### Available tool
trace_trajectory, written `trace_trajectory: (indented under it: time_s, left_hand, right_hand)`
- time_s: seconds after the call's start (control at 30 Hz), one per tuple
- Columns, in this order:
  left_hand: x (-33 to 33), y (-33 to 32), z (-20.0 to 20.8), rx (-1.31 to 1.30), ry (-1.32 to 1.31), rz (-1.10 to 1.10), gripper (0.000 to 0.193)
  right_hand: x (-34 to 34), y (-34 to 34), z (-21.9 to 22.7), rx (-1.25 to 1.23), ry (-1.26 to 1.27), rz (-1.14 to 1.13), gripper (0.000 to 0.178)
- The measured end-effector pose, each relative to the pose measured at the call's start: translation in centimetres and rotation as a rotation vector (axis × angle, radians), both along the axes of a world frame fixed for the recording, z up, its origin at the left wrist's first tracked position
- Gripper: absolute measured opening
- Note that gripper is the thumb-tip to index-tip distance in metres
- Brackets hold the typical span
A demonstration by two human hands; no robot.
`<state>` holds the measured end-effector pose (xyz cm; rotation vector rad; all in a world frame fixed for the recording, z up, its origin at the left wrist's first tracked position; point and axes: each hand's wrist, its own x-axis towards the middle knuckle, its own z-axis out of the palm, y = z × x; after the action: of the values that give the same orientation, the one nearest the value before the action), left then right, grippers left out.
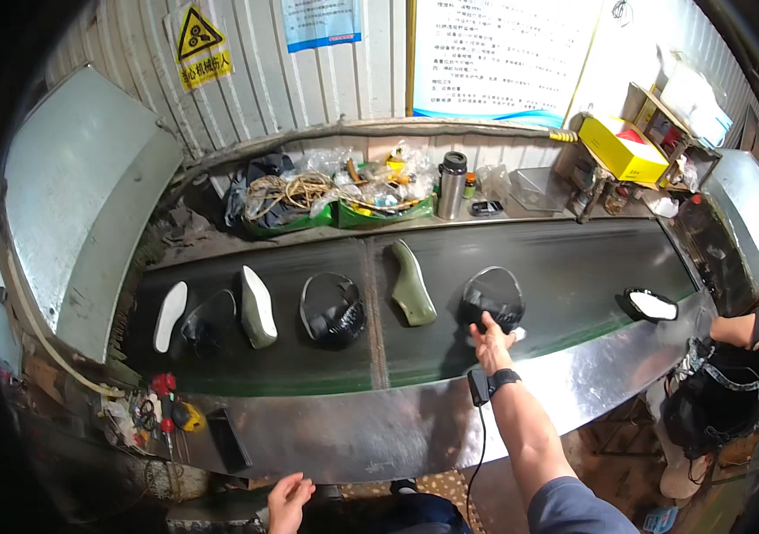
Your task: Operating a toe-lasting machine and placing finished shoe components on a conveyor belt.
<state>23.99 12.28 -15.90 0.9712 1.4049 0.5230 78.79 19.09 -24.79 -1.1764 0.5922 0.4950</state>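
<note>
Black shoe upper (pixel 502 318), head view: located on the dark conveyor belt (pixel 575 276), right of the belt seam (pixel 378 343). Orientation: the looped end points away from me, toward the corrugated wall (pixel 379 80); the glossy end faces me. Long axis: approximately front to back, though the part appears nearly as broad as long. My right hand (pixel 491 345) is at the glossy end, fingers reaching over its near edge; I cannot tell whether they grip it. My left hand (pixel 288 503) is nearer me than the metal ledge (pixel 335 436), fingers loosely curled, empty. A green shoe last (pixel 413 289) lies left of the upper, narrow end pointing away and slightly left.
</note>
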Motion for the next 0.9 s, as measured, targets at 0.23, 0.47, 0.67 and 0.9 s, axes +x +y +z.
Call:
trace_trajectory:
  time_s: [0.23, 0.47, 0.67, 0.9]
  left_hand:
    - [-6.8, -2.7, -3.2, -0.014, -0.034, 0.195, 0.035]
    - [-9.1, -2.2, -5.5, 0.078, -0.043, 0.171, 0.032]
    - [-4.6, 1.5, -3.6, -0.087, -0.131, 0.079, 0.036]
    - [10.7, 3.8, -5.2, -0.357, -0.585, -0.215, 0.047]
  right_hand:
    - [1.6, 7.7, 0.8, -0.627, -1.337, 0.432, 0.051]
    - [-6.5, 10.5, 0.6, -1.031, -1.336, 1.048, 0.073]
    - [-11.2, 1.3, 4.6, -0.974, -1.359, 1.196, 0.073]
    - [-23.6, -11.5, 7.2, -0.870, -1.443, 1.342, 0.094]
